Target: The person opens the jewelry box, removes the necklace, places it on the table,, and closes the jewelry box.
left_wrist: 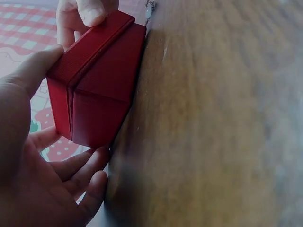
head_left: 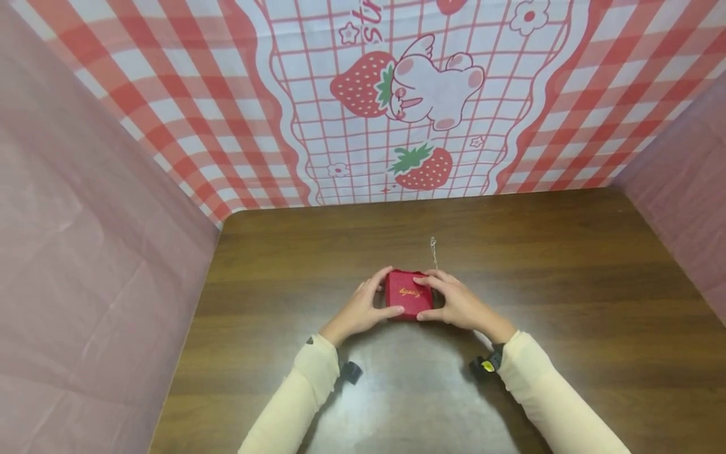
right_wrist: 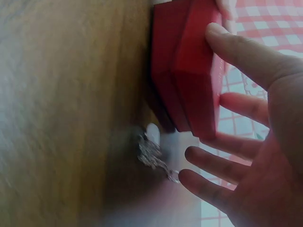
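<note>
A small red jewelry box [head_left: 407, 296] with gold lettering on its lid sits on the table between both hands. My left hand [head_left: 362, 307] holds its left side, thumb at the near edge and fingers reaching round to the far side. At the right side, my right hand [head_left: 458, 304] grips the box with its thumb on the near edge and the index finger over the lid. The lid lies on the box base in the left wrist view. A thin silvery chain [head_left: 433, 249] lies just behind the box, and the right wrist view shows it bunched near the fingertips [right_wrist: 187, 176].
The brown wooden table [head_left: 272, 252] extends around the hands. A red-and-white strawberry cloth [head_left: 227, 126] hangs behind it, with a pink cloth [head_left: 85, 252] at the left and another [head_left: 680, 189] at the right.
</note>
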The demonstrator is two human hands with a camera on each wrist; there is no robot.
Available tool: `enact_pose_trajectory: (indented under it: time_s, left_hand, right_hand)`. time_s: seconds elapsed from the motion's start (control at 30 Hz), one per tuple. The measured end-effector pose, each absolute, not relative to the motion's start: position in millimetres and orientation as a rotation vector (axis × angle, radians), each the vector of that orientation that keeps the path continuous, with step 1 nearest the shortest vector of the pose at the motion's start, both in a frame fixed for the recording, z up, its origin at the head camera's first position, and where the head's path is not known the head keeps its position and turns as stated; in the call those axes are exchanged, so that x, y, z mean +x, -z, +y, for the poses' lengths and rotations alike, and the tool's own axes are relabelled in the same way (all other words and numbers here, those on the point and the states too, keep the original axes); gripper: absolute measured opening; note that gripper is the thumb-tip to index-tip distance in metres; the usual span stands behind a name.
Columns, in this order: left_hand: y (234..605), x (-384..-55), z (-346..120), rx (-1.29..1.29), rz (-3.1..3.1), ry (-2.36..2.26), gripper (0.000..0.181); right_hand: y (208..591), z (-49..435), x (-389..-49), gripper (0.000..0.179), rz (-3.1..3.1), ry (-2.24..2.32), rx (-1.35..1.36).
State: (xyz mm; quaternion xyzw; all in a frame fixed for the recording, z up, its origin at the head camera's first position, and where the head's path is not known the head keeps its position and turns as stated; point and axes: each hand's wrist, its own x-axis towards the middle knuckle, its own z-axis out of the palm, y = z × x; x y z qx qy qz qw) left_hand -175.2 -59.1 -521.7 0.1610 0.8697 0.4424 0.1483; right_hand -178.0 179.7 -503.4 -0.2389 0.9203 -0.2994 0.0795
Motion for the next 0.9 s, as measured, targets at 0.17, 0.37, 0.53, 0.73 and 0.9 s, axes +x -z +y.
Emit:
enact_pose_trajectory:
  time_s: [0.17,0.37,0.53,0.73,0.9]
  left_hand:
    - [521.1,-175.9,-60.6,0.492,2.496,-1.267,0.09]
    - [520.7,-177.9,-60.7,0.571,2.533,-1.188,0.105]
    - [517.2,-178.9,-57.9,0.595,2.62,-1.06,0.11]
    - [517.6,-178.8,-54.8,0.639,2.687,-0.916,0.112]
    - [515.7,-175.3,-56.2,0.62,2.633,-0.931,0.106]
  right_hand:
    - [499.5,180.4,-178.8,0.076,2.73,0.875,-0.751]
    - [498.6,178.5,-177.1,0.078,2.778,0.856,-0.769]
    - [493.4,174.9,-177.3,0.077,2.824,0.847,-0.822]
    - [486.8,172.6,-176.0,0.076,2.825,0.777,-0.821]
    - [485.0,171.4,-176.0,0.075,2.823,0.75,-0.842]
